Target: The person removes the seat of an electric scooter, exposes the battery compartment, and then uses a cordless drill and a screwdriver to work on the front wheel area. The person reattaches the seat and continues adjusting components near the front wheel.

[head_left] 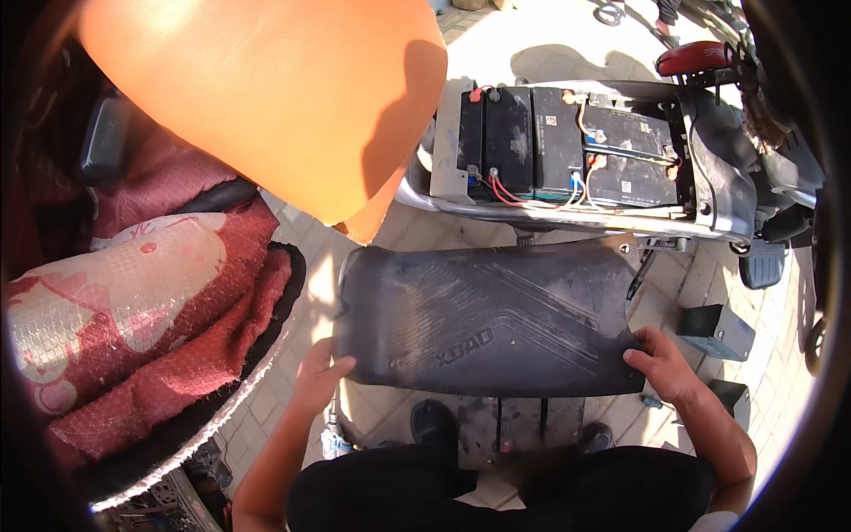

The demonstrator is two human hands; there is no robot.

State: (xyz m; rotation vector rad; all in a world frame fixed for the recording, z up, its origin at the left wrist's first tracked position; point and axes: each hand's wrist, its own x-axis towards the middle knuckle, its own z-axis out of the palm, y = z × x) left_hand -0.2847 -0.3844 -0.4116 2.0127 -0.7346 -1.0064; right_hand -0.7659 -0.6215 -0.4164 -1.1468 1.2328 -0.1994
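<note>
A black plastic cover panel [479, 319] with ribbed grooves and raised lettering spans the space in front of me, held level. My left hand [321, 372] grips its near left corner, thumb on top. At the near right corner my right hand [660, 363] is closed on the edge the same way. Just beyond the panel lies an electric scooter's open battery bay [456, 213], grey-framed. Several black batteries [558, 133] sit in it, joined by red, white, blue and green wires. The undersides of the panel and my fingers are hidden.
An orange leather-like sheet [284, 97] fills the upper left. Below it is a red patterned blanket [142, 301]. Dark box-shaped blocks [718, 331] stand on the paving at right, near a black pedal [764, 264]. More dark blocks [523, 421] lie between my feet.
</note>
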